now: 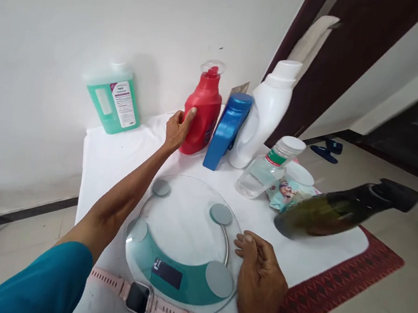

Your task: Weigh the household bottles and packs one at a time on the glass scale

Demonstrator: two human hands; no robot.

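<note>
My left hand point(178, 128) grips the left side of a red bottle point(204, 108), thumb on its near face. The bottle stands upright with a clear cap on top; its base is at the white cloth. By the right edge of a round glass weighing scale point(178, 225) is my right hand point(259, 278), fingers loosely curled and slightly apart, nothing visible in them. The scale has a green band and a small display point(166, 273) whose digits I cannot read. A smartwatch with a pink strap point(139, 298) lies at the scale's near edge.
Beside the red bottle stand a blue bottle point(228, 130), a white jug point(265, 112) and a clear bottle point(264, 170). A packet point(289, 193) and a tilted, blurred dark green bottle point(323, 212) are at the right. A green-liquid container point(116, 102) stands left against the wall point(77, 8).
</note>
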